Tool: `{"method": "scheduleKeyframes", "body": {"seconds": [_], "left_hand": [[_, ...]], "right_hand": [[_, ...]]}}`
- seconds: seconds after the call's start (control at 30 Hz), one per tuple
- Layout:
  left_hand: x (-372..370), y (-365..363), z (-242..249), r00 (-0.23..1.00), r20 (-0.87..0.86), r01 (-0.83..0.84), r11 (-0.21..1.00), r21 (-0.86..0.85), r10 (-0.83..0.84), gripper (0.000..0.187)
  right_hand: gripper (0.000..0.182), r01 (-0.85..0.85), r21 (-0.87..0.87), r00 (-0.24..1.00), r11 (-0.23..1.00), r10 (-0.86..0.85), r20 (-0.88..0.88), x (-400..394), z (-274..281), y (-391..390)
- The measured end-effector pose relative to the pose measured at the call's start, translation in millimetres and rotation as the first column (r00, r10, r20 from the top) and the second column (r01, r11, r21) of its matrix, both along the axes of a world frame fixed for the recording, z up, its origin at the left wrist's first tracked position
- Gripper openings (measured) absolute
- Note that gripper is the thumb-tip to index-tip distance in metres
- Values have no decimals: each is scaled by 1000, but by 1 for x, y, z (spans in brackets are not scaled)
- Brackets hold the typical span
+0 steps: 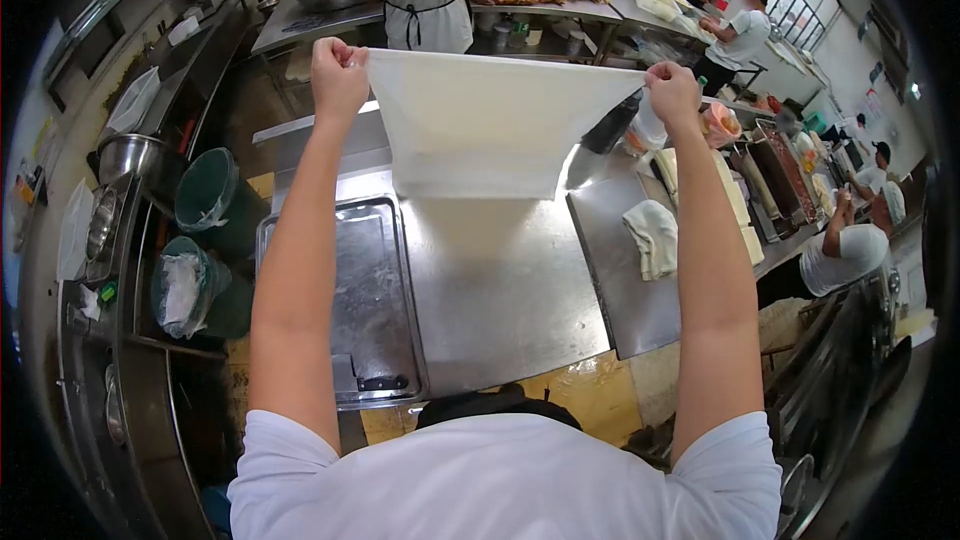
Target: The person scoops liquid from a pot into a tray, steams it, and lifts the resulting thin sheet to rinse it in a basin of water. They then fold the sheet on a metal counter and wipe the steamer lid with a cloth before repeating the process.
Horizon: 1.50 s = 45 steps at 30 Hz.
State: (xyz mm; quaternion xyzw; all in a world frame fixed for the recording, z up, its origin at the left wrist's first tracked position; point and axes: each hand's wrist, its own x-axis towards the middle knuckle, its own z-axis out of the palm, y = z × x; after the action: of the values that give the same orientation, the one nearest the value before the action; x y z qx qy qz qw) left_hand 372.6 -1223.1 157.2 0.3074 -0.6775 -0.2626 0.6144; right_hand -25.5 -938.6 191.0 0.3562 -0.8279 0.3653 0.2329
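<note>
Both hands — left hand [338, 75], right hand [672, 92] — pinch the top corners of a thin white dough sheet [485, 120], stretched and hanging above a steel bench [500, 290]. A metal tray [345, 280] lies at left — a folded cloth [652, 237] at right.

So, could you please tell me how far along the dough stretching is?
Done: one folded sheet already lies on the steel table. In hand: the left hand and right hand hold a thin dough sheet stretched in the air. Left: the metal tray holds no dough.
</note>
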Motion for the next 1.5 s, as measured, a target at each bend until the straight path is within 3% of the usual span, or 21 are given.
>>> {"method": "scheduleKeyframes", "body": {"seconds": [0.03,0.17,0.3,0.33,0.37,0.4,0.43,0.5,0.53,0.57,0.67,0.77,0.87,0.97,1.07,1.17,1.27,1.37,1.5], "left_hand": [[3,5,3,1000,24,-17,1000,1,17,26],[24,45,-3,999,46,2,1000,-20,-1,24],[65,102,-84,992,82,99,995,17,-100,22],[80,134,-104,986,124,107,993,53,-113,21],[92,170,-124,968,246,29,995,93,-51,19],[106,206,-143,934,355,-9,995,95,-26,19],[120,239,-166,914,384,31,966,258,-132,20],[150,294,-217,764,613,-29,939,341,-199,22],[159,317,-230,685,692,-68,926,372,-228,25],[161,332,-235,689,683,-97,905,415,-240,27],[156,353,-239,710,657,-149,858,492,-253,30],[112,337,-234,739,626,-94,883,459,-247,28],[58,312,-233,715,615,24,891,453,-331,25],[5,276,-242,607,633,165,855,491,-480,29],[-33,230,-290,542,708,199,888,416,-453,41],[-67,185,-280,307,848,92,901,425,-431,60],[-88,133,-295,221,900,7,924,383,-375,67],[-94,82,-317,208,932,15,953,301,-298,70],[-104,52,-304,187,932,17,949,314,-312,70]], "right_hand": [[15,-30,-15,996,999,31,81,1,3,6],[15,-117,-5,993,993,117,32,5,-11,44],[10,-225,-18,973,974,225,53,30,-84,114],[6,-268,61,954,961,256,158,40,-107,139],[3,-271,89,961,959,263,87,45,-148,164],[5,-288,129,944,949,258,205,56,-189,190],[7,-245,333,955,911,169,243,75,-216,219],[6,-231,632,973,740,180,145,114,-273,279],[7,-308,676,951,669,203,233,130,-283,307],[8,-382,705,923,597,220,314,137,-286,321],[9,-437,605,896,666,268,353,151,-277,330],[13,-458,454,881,765,321,348,145,-271,303],[19,-488,375,856,788,348,382,140,-256,256],[34,-548,328,806,769,381,454,132,-252,196],[54,-643,352,730,680,406,549,115,-257,125],[69,-701,413,691,582,410,595,93,-284,49],[71,-718,494,687,490,385,616,80,-309,-26],[72,-682,625,731,381,315,605,72,-337,-87],[75,-608,688,790,397,215,574,69,-336,-129]]}}
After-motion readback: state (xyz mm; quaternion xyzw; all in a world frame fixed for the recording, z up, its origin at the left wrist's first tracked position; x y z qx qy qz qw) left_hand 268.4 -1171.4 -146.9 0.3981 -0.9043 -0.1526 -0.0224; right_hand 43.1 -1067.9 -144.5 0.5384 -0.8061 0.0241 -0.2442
